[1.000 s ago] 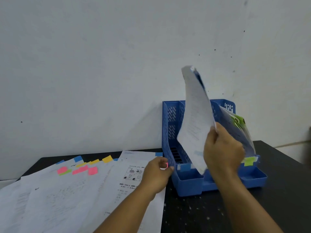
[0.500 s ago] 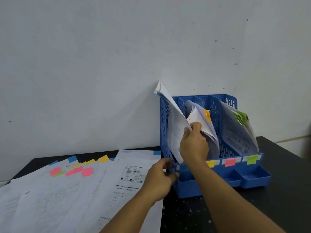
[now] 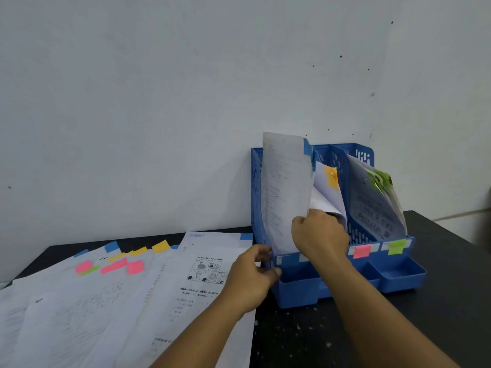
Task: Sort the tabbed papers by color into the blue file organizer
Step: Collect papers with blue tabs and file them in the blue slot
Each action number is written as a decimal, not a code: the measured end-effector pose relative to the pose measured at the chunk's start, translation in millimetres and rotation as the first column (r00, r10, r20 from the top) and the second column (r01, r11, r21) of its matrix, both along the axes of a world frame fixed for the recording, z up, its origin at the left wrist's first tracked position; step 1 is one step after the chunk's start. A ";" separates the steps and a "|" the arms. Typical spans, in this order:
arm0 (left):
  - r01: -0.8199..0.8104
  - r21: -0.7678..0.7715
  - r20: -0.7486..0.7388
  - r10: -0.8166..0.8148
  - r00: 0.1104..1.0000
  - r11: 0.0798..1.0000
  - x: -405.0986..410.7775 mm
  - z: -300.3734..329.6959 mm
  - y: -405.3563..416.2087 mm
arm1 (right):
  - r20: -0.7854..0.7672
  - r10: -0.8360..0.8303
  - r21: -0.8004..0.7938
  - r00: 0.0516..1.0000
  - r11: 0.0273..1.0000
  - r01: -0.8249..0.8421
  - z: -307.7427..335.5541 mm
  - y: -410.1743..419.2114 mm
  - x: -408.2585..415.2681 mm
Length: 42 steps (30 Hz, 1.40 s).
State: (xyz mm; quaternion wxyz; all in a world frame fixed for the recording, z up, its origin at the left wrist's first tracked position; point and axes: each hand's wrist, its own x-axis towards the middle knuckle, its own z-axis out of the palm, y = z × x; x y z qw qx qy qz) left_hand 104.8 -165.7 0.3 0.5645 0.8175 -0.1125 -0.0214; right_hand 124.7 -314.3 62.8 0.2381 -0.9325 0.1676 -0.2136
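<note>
The blue file organizer (image 3: 300, 288) stands against the wall on the black table. A white paper with a blue tab (image 3: 284, 187) stands upright in its leftmost slot, and my right hand (image 3: 318, 232) grips that paper's lower right edge. My left hand (image 3: 252, 277) holds the organizer's front left corner. The slot beside it holds papers with an orange tab (image 3: 331, 177), and the right slot holds green-tabbed papers (image 3: 377, 203). Pink (image 3: 362, 251) and green (image 3: 396, 247) labels mark the front rail.
Several loose papers (image 3: 127, 301) with pink, yellow, blue and green tabs are fanned out over the left of the table (image 3: 438, 301). The white wall rises directly behind the organizer. Small open trays run along the organizer's front.
My right hand has brought the blue-tabbed paper down from the air into the leftmost slot, where it now stands upright. My left hand has stayed at the organizer's corner.
</note>
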 end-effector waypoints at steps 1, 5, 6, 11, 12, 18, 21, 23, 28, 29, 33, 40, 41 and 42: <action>-0.003 -0.001 -0.002 0.003 1.000 1.000 0.0 -0.1 -0.2 | -0.005 0.003 -0.014 1.000 1.000 -0.003 1.0 -1.5 -2.4; -0.011 0.000 -0.012 0.011 1.000 1.000 -1.0 0.7 -1.5 | 0.086 0.037 -0.006 0.996 0.999 -0.037 0.5 -4.6 -6.3; -0.011 0.002 -0.014 0.011 1.000 1.000 -0.9 0.8 -1.7 | 0.110 0.041 0.006 0.993 0.999 -0.042 1.0 -5.4 -6.1; -0.017 0.007 -0.022 0.017 1.000 1.000 -0.6 0.8 -2.1 | 0.188 0.112 0.013 0.976 0.993 -0.116 7.3 -8.2 -5.7; -0.016 0.009 -0.022 0.016 1.000 1.000 -1.1 0.9 -2.3 | 0.188 0.113 0.009 0.976 0.993 -0.116 7.9 -8.9 -5.6; -0.018 0.017 -0.028 0.018 0.999 1.000 -1.8 2.0 -2.9 | 0.157 0.091 0.070 0.983 0.992 -0.103 7.2 -10.0 -2.0; -0.019 0.023 -0.032 0.019 0.999 1.000 -2.6 1.6 -2.9 | 0.220 0.078 0.217 0.972 0.968 -0.127 12.1 -9.7 2.5; -0.019 0.027 -0.031 0.020 0.999 0.999 -2.7 1.4 -2.6 | 0.280 0.050 0.327 0.959 0.934 -0.144 18.9 -9.2 4.2; -0.022 0.040 -0.044 0.023 0.999 0.999 -5.4 3.3 -2.1 | 0.086 0.084 0.240 0.993 0.965 -0.103 8.8 -14.4 11.2; -0.023 0.044 -0.042 0.024 0.999 0.999 -5.5 3.3 -2.2 | 0.037 0.082 0.216 0.996 0.972 -0.089 5.1 -15.6 11.8; -0.027 0.059 -0.038 0.030 0.999 0.998 -5.3 4.3 -3.0 | 0.015 0.070 0.198 0.997 0.978 -0.072 0.4 -20.9 11.6; -0.017 0.086 -0.040 0.021 0.999 0.996 -9.4 6.2 -2.3 | 0.009 0.094 0.205 0.995 0.974 -0.094 0.5 -21.7 4.0; -0.013 0.097 -0.035 0.017 0.999 0.995 -11.1 7.2 -1.4 | 0.006 0.102 0.206 0.995 0.973 -0.101 0.0 -21.0 2.0; -0.009 0.107 -0.028 0.012 1.000 0.994 -12.8 8.1 -0.1 | 0.006 0.112 0.207 0.994 0.972 -0.111 -0.9 -20.5 -0.2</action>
